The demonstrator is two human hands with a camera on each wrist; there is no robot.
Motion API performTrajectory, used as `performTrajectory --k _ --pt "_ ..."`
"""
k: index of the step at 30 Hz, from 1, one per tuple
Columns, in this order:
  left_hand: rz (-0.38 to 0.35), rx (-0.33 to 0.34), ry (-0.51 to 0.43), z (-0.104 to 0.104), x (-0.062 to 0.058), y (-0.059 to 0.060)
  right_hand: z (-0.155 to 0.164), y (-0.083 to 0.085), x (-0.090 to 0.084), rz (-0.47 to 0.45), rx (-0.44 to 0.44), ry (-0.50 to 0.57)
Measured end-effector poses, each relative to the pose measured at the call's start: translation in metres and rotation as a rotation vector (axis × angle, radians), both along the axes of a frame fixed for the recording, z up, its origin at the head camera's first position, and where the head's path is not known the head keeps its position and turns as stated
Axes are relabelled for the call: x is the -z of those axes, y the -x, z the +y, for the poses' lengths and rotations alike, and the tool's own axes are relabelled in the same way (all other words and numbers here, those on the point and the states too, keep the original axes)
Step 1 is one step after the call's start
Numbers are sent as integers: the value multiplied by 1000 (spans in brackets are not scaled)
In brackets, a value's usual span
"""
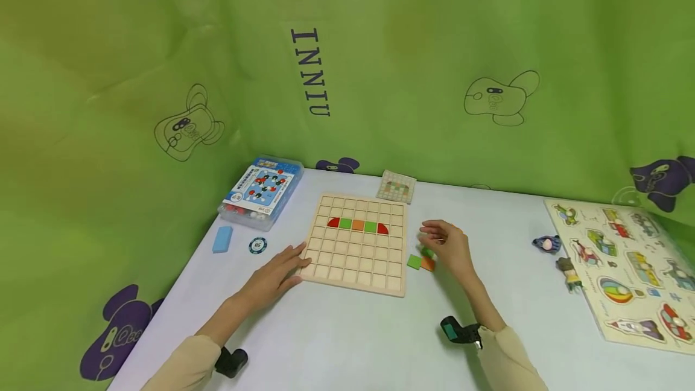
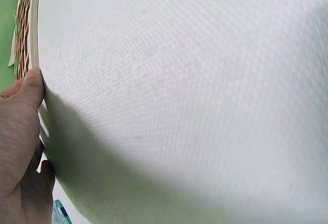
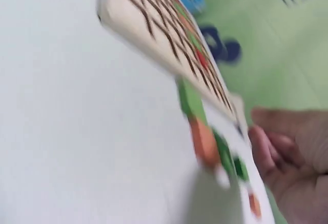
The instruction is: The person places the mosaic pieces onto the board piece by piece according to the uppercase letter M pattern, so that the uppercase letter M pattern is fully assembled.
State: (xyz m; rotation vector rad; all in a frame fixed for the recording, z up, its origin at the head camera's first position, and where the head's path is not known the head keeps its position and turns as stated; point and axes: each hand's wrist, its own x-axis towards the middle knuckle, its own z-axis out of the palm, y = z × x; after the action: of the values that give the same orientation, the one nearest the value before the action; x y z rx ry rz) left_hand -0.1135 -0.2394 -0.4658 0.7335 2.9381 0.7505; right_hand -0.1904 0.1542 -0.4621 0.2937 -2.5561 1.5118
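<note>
A square wooden grid board [image 1: 353, 254] lies on the table, with a row of red, green and orange pieces [image 1: 358, 225] across its upper part. My left hand [image 1: 274, 274] rests at the board's near left corner, fingers fairly straight; in the left wrist view a fingertip [image 2: 33, 83] touches the board's edge. To the board's right, my right hand [image 1: 449, 247] hovers over a few loose pieces, its fingers loosely bent and no piece showing between them. Among these are a light green square [image 1: 414, 262] and an orange piece [image 1: 428, 264]; the hand partly hides others.
A pattern card [image 1: 396, 187] lies behind the board. A boxed molecule set [image 1: 260, 193], a blue block [image 1: 222, 239] and a round chip [image 1: 257, 245] are at the left. Further right lie two small figures [image 1: 546, 244] and a wooden picture puzzle [image 1: 624, 270]. Green curtain [image 1: 407, 65] surrounds the table.
</note>
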Motion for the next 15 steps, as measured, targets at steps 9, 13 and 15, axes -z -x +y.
performTrajectory --k 9,13,15 --pt "-9 -14 7 -4 1 -5 42 -18 9 -23 -81 -51" --pt "0 4 1 -2 1 -2 40 -18 14 1 -91 -90" --pt "12 13 -4 -1 1 -1 39 -16 18 18 -95 -99"
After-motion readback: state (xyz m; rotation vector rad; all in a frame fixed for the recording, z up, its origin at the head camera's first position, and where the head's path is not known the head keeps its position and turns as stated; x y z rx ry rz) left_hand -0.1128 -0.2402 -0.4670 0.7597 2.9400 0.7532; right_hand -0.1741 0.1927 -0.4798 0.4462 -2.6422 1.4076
